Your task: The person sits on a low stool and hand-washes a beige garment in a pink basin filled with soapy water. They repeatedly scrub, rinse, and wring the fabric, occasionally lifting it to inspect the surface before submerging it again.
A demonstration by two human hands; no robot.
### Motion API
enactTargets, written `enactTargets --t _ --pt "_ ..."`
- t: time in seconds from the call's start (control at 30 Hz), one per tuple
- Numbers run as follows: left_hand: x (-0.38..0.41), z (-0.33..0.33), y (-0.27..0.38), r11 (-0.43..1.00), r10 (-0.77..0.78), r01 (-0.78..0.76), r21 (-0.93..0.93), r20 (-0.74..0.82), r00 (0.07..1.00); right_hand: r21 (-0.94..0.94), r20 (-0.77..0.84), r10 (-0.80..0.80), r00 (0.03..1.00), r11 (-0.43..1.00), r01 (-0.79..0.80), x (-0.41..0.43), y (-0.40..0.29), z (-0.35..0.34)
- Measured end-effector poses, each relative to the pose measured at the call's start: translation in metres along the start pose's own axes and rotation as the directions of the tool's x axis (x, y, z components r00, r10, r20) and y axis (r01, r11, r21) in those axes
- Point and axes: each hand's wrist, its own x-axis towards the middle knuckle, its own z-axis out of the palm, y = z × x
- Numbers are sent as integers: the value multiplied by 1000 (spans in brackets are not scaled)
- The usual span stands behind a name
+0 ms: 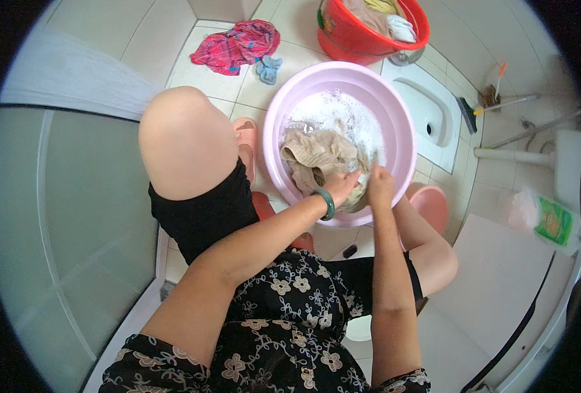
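Observation:
A beige garment [320, 150] with a ribbed band lies wet and bunched in a round pink-lilac plastic basin [404, 127]. White suds [339, 105] cover the water behind it. My left hand [342, 187], with a green bangle [328, 204] at its wrist, grips the garment's near part, low in the basin. Just to its right, my right hand [381, 187] is closed in a fist on the cloth's right edge. The fingertips of both hands are partly hidden by fabric and by the hands themselves.
Behind the basin stands a red bucket [330, 44] of clothes. A red plaid cloth [241, 46] and a small blue cloth [269, 70] lie on the tiles. To the right are a squat toilet [445, 105], a floor squeegee [467, 115] and a pink bowl [430, 209].

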Motion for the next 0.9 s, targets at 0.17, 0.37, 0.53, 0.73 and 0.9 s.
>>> enactTargets --t 0.17,0.37,0.53,0.73,0.9 --pt "22 -8 -35 876 410 -72 477 -657 633 -166 -176 6 984 985 -35 29 58 -32" --pt "85 -68 -123 919 -384 373 -129 -509 770 -158 4 -331 943 931 328 33 10 2" --pt "35 -38 -55 938 -343 276 -209 -448 825 -74 406 -354 842 906 417 21 -45 63" --pt "71 -27 -122 -25 -531 -85 -996 -59 846 -126 644 -374 667 808 576 15 -91 149" --pt "56 -14 -109 740 -432 115 -662 -337 837 -270 743 -104 662 857 438 43 -59 183"
